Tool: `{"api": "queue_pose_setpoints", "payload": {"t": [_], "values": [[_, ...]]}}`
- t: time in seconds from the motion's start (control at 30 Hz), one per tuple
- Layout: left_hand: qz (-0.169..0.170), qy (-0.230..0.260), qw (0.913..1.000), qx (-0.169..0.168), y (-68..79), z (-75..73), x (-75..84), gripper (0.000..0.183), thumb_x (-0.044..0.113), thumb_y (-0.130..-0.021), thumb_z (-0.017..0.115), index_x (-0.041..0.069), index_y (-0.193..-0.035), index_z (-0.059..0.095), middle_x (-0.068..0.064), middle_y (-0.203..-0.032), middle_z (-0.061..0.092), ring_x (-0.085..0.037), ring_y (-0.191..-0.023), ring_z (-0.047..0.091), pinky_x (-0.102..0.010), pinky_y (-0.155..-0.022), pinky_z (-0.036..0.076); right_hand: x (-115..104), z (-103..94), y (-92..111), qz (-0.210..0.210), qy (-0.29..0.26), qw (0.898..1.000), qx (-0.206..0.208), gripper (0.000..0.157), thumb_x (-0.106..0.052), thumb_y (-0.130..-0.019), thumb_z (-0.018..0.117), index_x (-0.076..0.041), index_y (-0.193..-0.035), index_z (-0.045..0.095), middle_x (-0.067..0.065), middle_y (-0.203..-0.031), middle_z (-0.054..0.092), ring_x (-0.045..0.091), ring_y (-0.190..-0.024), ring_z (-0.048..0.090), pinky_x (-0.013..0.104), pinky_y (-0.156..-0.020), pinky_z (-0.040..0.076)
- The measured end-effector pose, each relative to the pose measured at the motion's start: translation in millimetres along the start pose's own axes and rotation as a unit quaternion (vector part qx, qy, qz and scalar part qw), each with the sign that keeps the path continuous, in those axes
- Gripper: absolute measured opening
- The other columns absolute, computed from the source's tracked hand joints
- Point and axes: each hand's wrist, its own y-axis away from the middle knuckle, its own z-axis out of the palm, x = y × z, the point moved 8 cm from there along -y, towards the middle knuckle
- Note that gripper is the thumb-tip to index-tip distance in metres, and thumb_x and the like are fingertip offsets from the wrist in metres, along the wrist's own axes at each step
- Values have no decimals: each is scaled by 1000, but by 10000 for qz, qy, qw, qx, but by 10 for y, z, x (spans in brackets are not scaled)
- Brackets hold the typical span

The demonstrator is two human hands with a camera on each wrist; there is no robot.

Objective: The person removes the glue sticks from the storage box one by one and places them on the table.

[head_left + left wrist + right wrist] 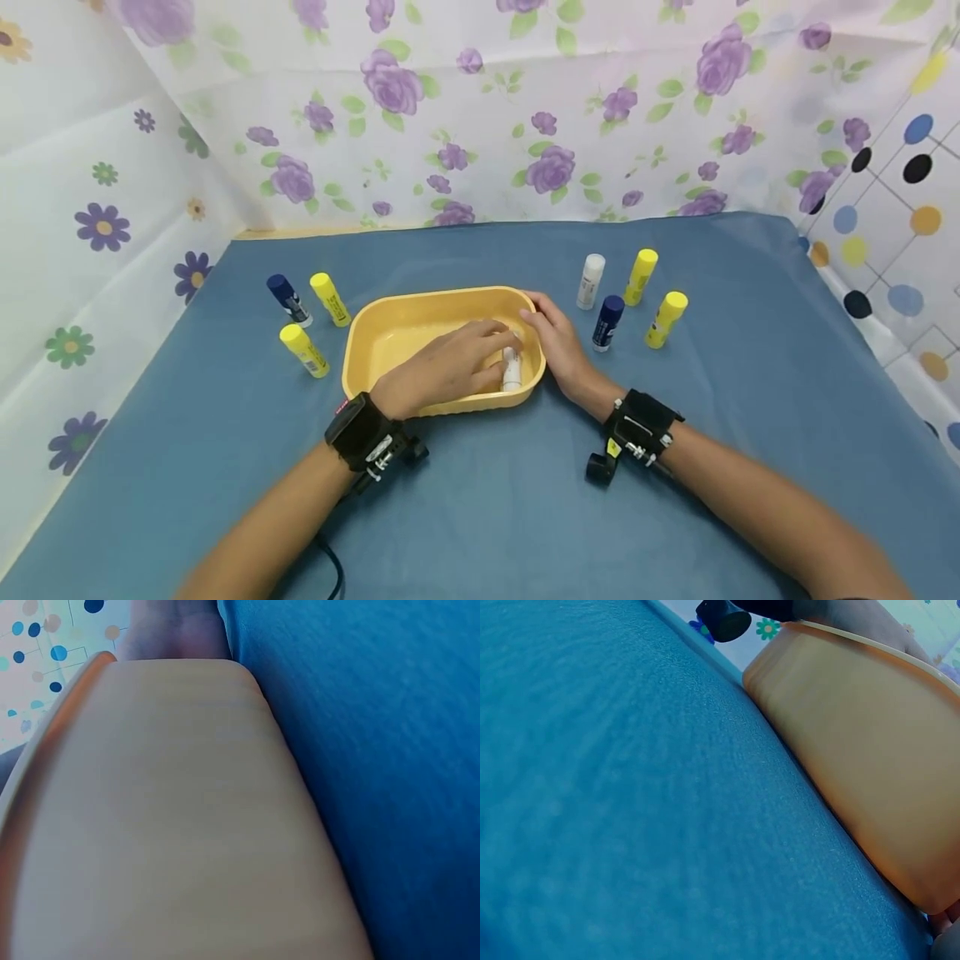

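Observation:
A yellow plastic tray (420, 302) sits on the blue-covered table; its outer wall fills much of the left wrist view. My left hand (450, 358) reaches over the near rim into it. The fingers curl at the upper end of a white glue stick (512, 372) near the tray's right end, partly hiding it. My right hand (562, 350) grips the tray's right end, thumb at the rim and fingers along the outside. In the right wrist view, only a bit of that hand shows low at the right edge, beside the tray wall (862, 765).
Left of the tray stand a dark blue glue stick (288, 298) and two yellow ones, the farther (331, 299) and the nearer (304, 350). To the right are a white glue stick (590, 282), a dark blue one (607, 322) and two yellow ones (640, 277). Patterned sheets border the table.

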Motion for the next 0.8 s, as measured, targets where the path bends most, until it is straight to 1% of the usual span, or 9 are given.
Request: {"api": "queue_pose_setpoints", "payload": {"t": [0.13,0.33,0.4,0.47,0.57,0.73,0.8], "values": [[72,81,9997,217,9,14,32,31,23,-100,52,12,-126,65,-5,-121,59,-13,-100,53,-27,-81,45,11,-25,42,-10,51,10000,45,39,-24,-104,45,-10,-138,53,7,-137,53,21,-123,51,39,-102,42],[118,60,9995,293,81,77,63,27,22,-99,54,11,-120,66,-6,-107,58,-11,-84,47,-25,-70,44,92,7,126,203,133,9997,-57,39,-25,-104,44,-11,-140,52,7,-140,51,21,-125,50,39,-103,41],[112,68,9992,371,73,50,57,24,22,-98,55,11,-117,66,-5,-103,58,-10,-80,46,-25,-68,43,76,1,110,162,119,9998,-24,39,-24,-104,44,-11,-139,52,7,-139,51,22,-125,50,39,-103,41],[119,93,9985,517,47,-2,44,23,22,-97,56,11,-115,65,-5,-100,57,-11,-76,45,-25,-66,43,37,-18,73,37,65,10000,65,39,-24,-103,45,-10,-138,53,9,-139,52,23,-125,50,41,-104,40],[53,200,9975,672,18,-55,9,23,24,-96,59,10,-115,63,-6,-99,55,-11,-74,45,-26,-64,42,-5,-39,38,-46,-4,9999,147,38,-25,-103,45,-9,-138,53,10,-138,52,25,-125,51,44,-103,40],[-97,331,9976,603,59,-40,-25,29,30,-95,62,8,-115,62,-7,-99,54,-10,-70,46,-24,-61,44,22,1,56,186,92,9998,-15,40,-23,-105,43,-8,-140,51,12,-140,50,26,-126,50,44,-103,41],[-65,259,9973,689,51,-86,-6,32,32,-95,62,8,-115,62,-7,-97,53,-10,-69,45,-24,-60,43,-18,-14,49,102,109,9999,61,39,-23,-104,44,-7,-139,52,13,-139,51,27,-125,50,44,-102,41]]}}
